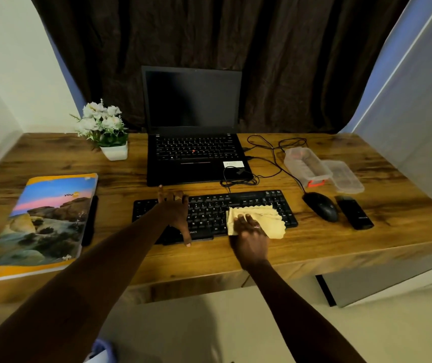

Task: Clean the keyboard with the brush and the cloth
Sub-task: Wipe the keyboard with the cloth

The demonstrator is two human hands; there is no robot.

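Observation:
A black keyboard lies near the front of the wooden desk. A yellow cloth is spread over the keyboard's right half. My right hand presses down on the cloth's near left part, fingers curled over it. My left hand rests flat on the keyboard's left-middle keys, fingers spread, thumb at the front edge. I see no brush that I can tell apart; a black pen-like stick lies beside the notebook.
An open black laptop stands behind the keyboard, with cables trailing right. A mouse, a black remote-like device and a clear plastic box with lid sit right. A notebook and potted flowers sit left.

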